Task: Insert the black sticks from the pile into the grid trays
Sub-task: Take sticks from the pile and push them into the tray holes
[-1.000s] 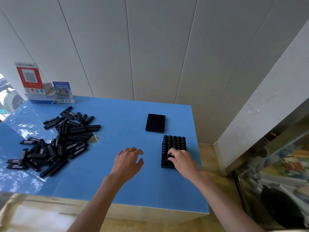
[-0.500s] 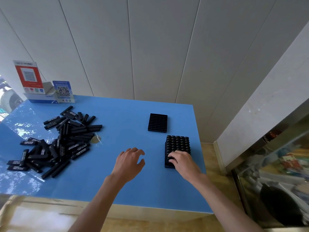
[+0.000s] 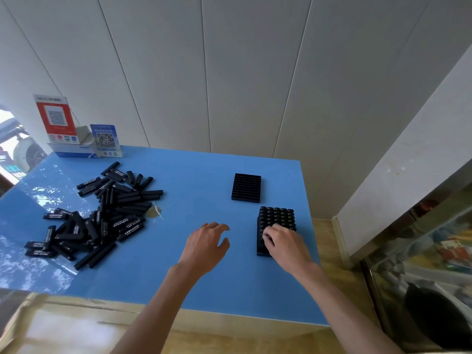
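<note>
Currently the right hand [image 3: 286, 242] rests on the near end of the filled black plastic grid tray [image 3: 277, 221], which stands near the right edge of the smooth blue desk [image 3: 194, 180]. Its fingers [image 3: 267, 236] curl down onto the stick tops; whether the grip pinches 1 stick or merely presses cannot be told from this view. The left hand [image 3: 205, 245] hovers just left of that tray, fingers relaxed and spread, holding nothing.

Judged step: seating or levelling the last sticks in the near tray, which appears full, each cell showing a round, glossy stick end.

A 2nd, empty black grid tray [image 3: 246, 187] lies flat just beyond the filled one, its rectangular slots open. The pile of black sticks [image 3: 99, 215] lies well apart on the left side of the desk: matte, slim, bar-shaped pieces with white printed lettering, overlapping at random angles.

Next move, as a judgement: release the filled tray, reach left to the pile, pick up a stick and align it end-on with a slot of the empty tray. Narrow slots call for upright entry.
</note>
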